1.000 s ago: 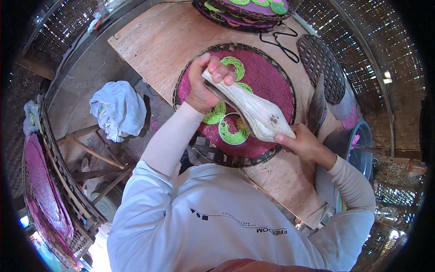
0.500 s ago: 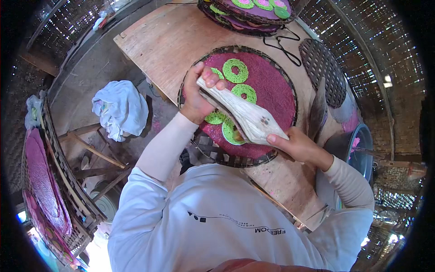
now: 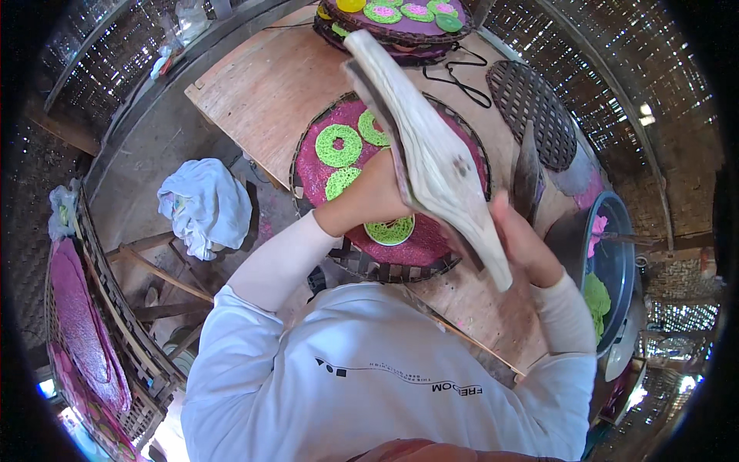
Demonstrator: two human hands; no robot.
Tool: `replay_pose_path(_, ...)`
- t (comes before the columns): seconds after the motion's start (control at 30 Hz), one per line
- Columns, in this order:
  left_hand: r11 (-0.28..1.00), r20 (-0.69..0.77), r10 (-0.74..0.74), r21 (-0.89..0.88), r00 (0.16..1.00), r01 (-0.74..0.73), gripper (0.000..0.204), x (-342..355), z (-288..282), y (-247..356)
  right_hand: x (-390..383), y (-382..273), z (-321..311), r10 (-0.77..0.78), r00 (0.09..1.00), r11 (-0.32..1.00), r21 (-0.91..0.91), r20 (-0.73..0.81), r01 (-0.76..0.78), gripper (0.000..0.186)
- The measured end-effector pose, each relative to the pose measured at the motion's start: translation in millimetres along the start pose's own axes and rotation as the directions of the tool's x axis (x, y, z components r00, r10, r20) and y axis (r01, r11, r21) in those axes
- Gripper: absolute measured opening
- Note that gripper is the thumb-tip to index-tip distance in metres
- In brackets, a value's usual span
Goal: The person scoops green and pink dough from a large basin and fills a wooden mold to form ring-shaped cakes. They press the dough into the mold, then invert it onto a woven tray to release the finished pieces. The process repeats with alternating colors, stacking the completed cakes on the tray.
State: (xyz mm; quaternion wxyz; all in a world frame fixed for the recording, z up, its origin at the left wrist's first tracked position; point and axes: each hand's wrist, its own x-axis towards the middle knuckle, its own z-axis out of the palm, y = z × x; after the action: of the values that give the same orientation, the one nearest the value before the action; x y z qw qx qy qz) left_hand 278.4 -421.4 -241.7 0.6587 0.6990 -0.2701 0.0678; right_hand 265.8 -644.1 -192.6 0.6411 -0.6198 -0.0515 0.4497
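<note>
Pale wood, a long paddle (image 3: 431, 154), is gripped in both our left hand (image 3: 377, 196) and right hand (image 3: 519, 242) above the round purple tray (image 3: 462, 239) (green rings (image 3: 339, 145) lie on it).

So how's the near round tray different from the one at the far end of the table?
The near round tray lies alone on the table, partly hidden by the hands and the wooden tool; the far tray tops a stack. The near one shows only green rings; the far one also holds a yellow piece. Both are purple-lined.
</note>
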Motion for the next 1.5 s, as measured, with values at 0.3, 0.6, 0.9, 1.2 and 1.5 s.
replay_pose_path(0.3,0.991,-0.501,-0.131,-0.062,0.855,0.116,0.041,-37,-27,12,72,87,34,-0.63,0.776,0.204,-0.965,-0.001,0.165,0.081)
replay_pose_path(0.6,0.942,-0.576,-0.322,-0.273,0.751,0.194,0.038,-53,-41,11,87,98,10,-0.715,0.699,0.338,-0.882,-0.015,0.327,0.097)
replay_pose_path(0.9,0.936,-0.591,-0.348,-0.259,0.727,0.237,0.039,-61,-50,13,62,82,-48,-0.633,0.76,0.345,-0.933,-0.151,0.102,0.105)
replay_pose_path(1.2,0.853,-0.111,-0.112,0.498,0.987,0.153,0.049,-46,-25,27,24,36,19,-0.285,0.914,0.944,-0.078,0.288,0.319,0.047)
replay_pose_path(1.5,0.847,-0.869,-0.265,-0.002,0.419,0.531,0.055,-147,-23,-28,15,85,15,-0.541,0.806,0.83,0.003,-0.24,0.558,0.033)
